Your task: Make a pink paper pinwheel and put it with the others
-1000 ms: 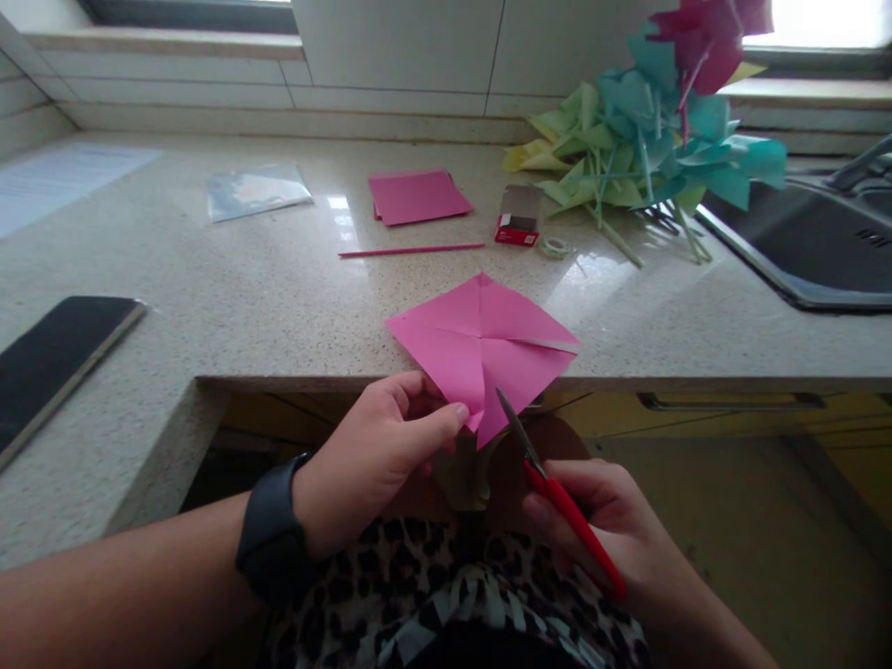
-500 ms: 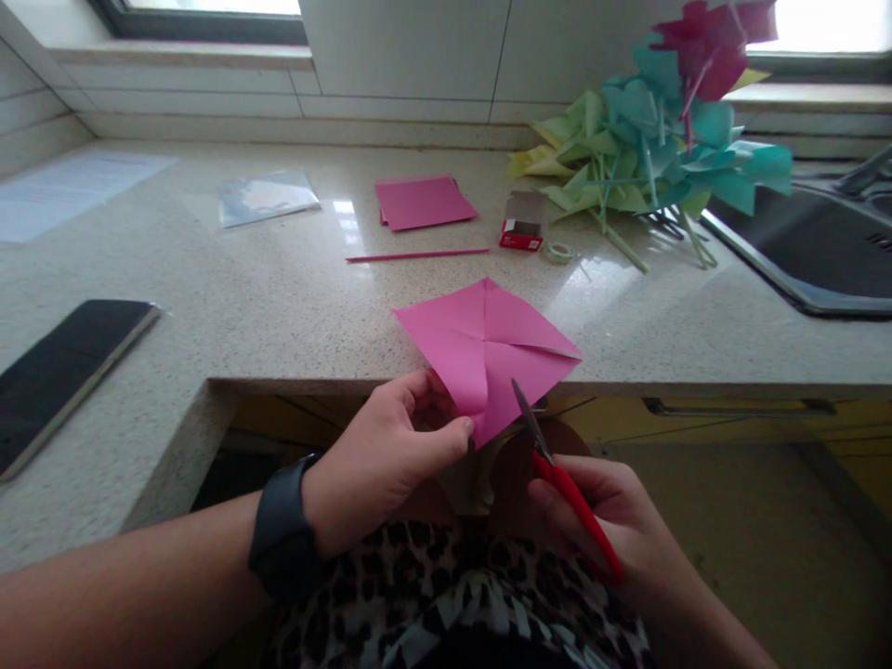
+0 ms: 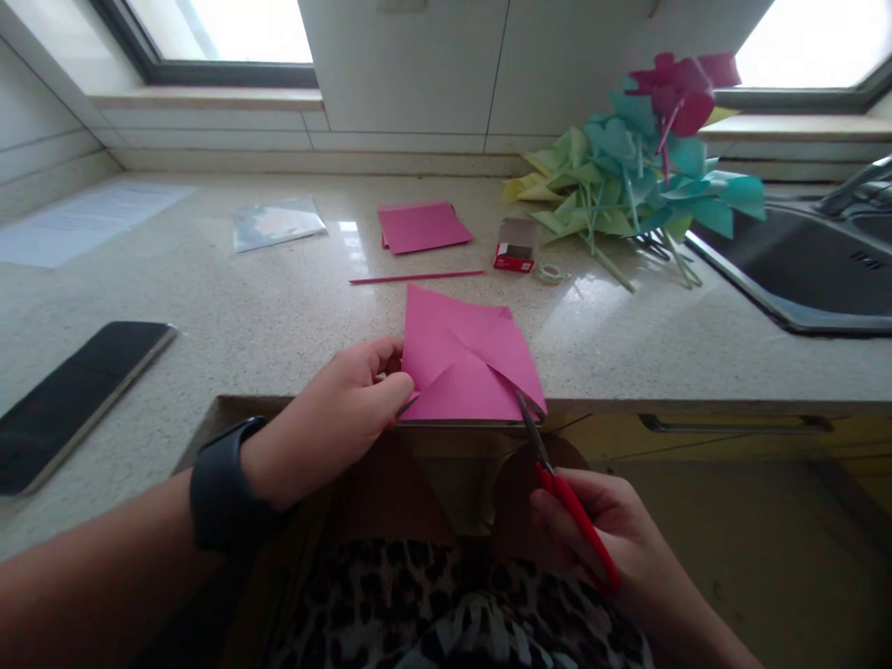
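Note:
A creased pink paper square [image 3: 468,358] lies at the front edge of the speckled counter [image 3: 279,316]. My left hand [image 3: 334,413] pinches its left corner, fingers closed on the paper. A dark watch sits on that wrist. My right hand [image 3: 599,534] grips red-handled scissors [image 3: 557,483] below the counter edge. The blades point up and their tips meet the paper's lower right corner.
Behind lie a stack of pink paper [image 3: 423,226], a thin pink stick [image 3: 416,276], a small red box [image 3: 514,247], a tape roll [image 3: 552,273] and a clear sleeve [image 3: 277,223]. Paper pinwheels [image 3: 637,167] are heaped beside the sink [image 3: 808,265]. A black phone [image 3: 73,395] rests left.
The pink square has been turned from a diamond to nearly straight along the counter edge. My left hand shifted to its left corner. The scissor tips now sit at the right corner.

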Motion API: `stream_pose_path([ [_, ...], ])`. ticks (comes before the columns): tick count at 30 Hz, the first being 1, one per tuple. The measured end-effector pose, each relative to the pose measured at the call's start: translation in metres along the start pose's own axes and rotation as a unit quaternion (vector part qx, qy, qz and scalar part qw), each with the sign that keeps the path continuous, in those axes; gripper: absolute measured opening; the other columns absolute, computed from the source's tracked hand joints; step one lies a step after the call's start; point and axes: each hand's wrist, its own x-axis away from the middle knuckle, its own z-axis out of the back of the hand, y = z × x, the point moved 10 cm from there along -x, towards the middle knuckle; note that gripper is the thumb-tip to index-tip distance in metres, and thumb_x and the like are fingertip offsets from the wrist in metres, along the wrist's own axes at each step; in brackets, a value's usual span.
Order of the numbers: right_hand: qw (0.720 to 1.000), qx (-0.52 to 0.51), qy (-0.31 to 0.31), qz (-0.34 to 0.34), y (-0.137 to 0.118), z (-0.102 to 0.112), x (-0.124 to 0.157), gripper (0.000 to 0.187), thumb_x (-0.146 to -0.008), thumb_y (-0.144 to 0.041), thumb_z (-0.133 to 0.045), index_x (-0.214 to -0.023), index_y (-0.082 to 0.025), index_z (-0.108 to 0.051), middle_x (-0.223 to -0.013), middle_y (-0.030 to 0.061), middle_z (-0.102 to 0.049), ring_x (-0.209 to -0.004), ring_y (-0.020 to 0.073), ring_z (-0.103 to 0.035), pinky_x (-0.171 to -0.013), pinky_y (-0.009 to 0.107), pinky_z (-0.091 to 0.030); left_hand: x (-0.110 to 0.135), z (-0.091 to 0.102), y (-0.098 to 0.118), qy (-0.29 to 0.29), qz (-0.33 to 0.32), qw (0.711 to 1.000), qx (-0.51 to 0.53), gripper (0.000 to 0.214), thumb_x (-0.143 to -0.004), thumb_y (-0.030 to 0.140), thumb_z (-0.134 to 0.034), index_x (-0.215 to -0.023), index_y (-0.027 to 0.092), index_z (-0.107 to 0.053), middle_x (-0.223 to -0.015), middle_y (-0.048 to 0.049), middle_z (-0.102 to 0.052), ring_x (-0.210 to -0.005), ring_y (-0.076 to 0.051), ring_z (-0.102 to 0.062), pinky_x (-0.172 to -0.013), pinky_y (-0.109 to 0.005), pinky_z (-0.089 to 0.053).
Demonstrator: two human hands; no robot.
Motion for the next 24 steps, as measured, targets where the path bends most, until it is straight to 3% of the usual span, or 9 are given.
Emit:
stream_pose_path([
  [3,1.0,0.0,-0.012,-0.009,0.004,0.001,0.0,0.046,-0.081,-0.057,-0.072,-0.064,-0.017,-0.057,-0.054,-0.0036,-0.045,-0.047,0.0072,-0.036,-0.045,0.023,-0.025,-0.006,0.014,0.002,0.018,-0.01,0.994,-0.108,0.032,-0.082,0.02,-0.049,-0.107,0.017,-0.068,-0.07,0.0031,-0.063,-0.052,-0.012,-0.05,-0.048,-0.023,-0.037],
  [6,0.999,0.006,-0.027,-0.017,0.012,0.002,-0.002,0.047,-0.082,-0.058,-0.071,-0.065,-0.017,-0.055,-0.055,-0.0034,-0.046,-0.048,0.0079,-0.039,-0.046,0.022,-0.027,-0.008,0.024,0.013,0.04,-0.049,0.966,-0.251,0.037,-0.086,0.024,-0.048,-0.117,0.02,-0.068,-0.081,-0.0004,-0.07,-0.065,-0.017,-0.06,-0.057,-0.027,-0.042],
  [11,0.997,0.032,-0.064,-0.014,0.023,0.001,-0.004,0.049,-0.084,-0.061,-0.067,-0.066,-0.018,-0.052,-0.054,-0.0045,-0.042,-0.047,0.0073,-0.035,-0.044,0.022,-0.023,-0.008,0.039,0.026,0.116,-0.072,0.864,-0.484,0.048,-0.09,0.025,-0.045,-0.135,0.017,-0.059,-0.095,-0.0093,-0.074,-0.079,-0.026,-0.068,-0.07,-0.035,-0.046],
  [15,0.997,0.032,-0.067,-0.017,0.024,0.001,-0.004,0.048,-0.085,-0.061,-0.066,-0.069,-0.018,-0.053,-0.056,-0.0041,-0.044,-0.048,0.0078,-0.038,-0.044,0.022,-0.026,-0.003,0.043,0.039,0.178,-0.107,0.801,-0.561,0.051,-0.094,0.028,-0.042,-0.142,0.016,-0.052,-0.113,-0.0138,-0.07,-0.085,-0.029,-0.069,-0.068,-0.036,-0.047],
  [17,0.997,0.031,-0.067,-0.019,0.022,0.001,-0.004,0.049,-0.084,-0.062,-0.066,-0.069,-0.018,-0.053,-0.055,-0.0041,-0.044,-0.047,0.0079,-0.038,-0.044,0.022,-0.026,0.006,0.039,0.049,0.204,-0.145,0.782,-0.571,0.05,-0.093,0.026,-0.043,-0.142,0.019,-0.053,-0.112,-0.0121,-0.07,-0.087,-0.028,-0.068,-0.065,-0.034,-0.045],
  [18,0.997,0.03,-0.066,-0.019,0.021,0.001,-0.005,0.049,-0.084,-0.063,-0.066,-0.068,-0.018,-0.053,-0.055,-0.0042,-0.044,-0.047,0.0079,-0.038,-0.044,0.022,-0.026,0.012,0.034,0.053,0.207,-0.167,0.781,-0.565,0.05,-0.092,0.024,-0.045,-0.141,0.02,-0.053,-0.107,-0.0103,-0.071,-0.085,-0.027,-0.068,-0.063,-0.033,-0.044],
  [20,0.997,0.03,-0.065,-0.016,0.02,0.001,-0.006,0.05,-0.084,-0.063,-0.066,-0.068,-0.018,-0.053,-0.054,-0.0045,-0.043,-0.046,0.0076,-0.037,-0.043,0.022,-0.025,0.022,0.018,0.056,0.178,-0.21,0.806,-0.523,0.049,-0.09,0.022,-0.047,-0.139,0.022,-0.055,-0.087,-0.0048,-0.072,-0.069,-0.022,-0.066,-0.057,-0.031,-0.041],
  [22,0.997,0.032,-0.066,-0.012,0.018,0.0,-0.006,0.05,-0.083,-0.064,-0.066,-0.067,-0.018,-0.052,-0.055,-0.0047,-0.042,-0.046,0.0076,-0.036,-0.043,0.022,-0.025,0.029,-0.002,0.052,0.127,-0.239,0.849,-0.453,0.046,-0.09,0.021,-0.049,-0.134,0.021,-0.058,-0.069,0.0002,-0.068,-0.056,-0.018,-0.06,-0.054,-0.029,-0.04],
  [24,0.997,0.033,-0.069,-0.011,0.017,-0.002,-0.006,0.05,-0.083,-0.064,-0.065,-0.067,-0.019,-0.051,-0.055,-0.0046,-0.042,-0.047,0.0077,-0.035,-0.043,0.022,-0.024,0.032,-0.02,0.044,0.078,-0.236,0.892,-0.377,0.043,-0.09,0.021,-0.052,-0.132,0.023,-0.061,-0.07,0.0018,-0.07,-0.054,-0.015,-0.06,-0.058,-0.028,-0.044],
])
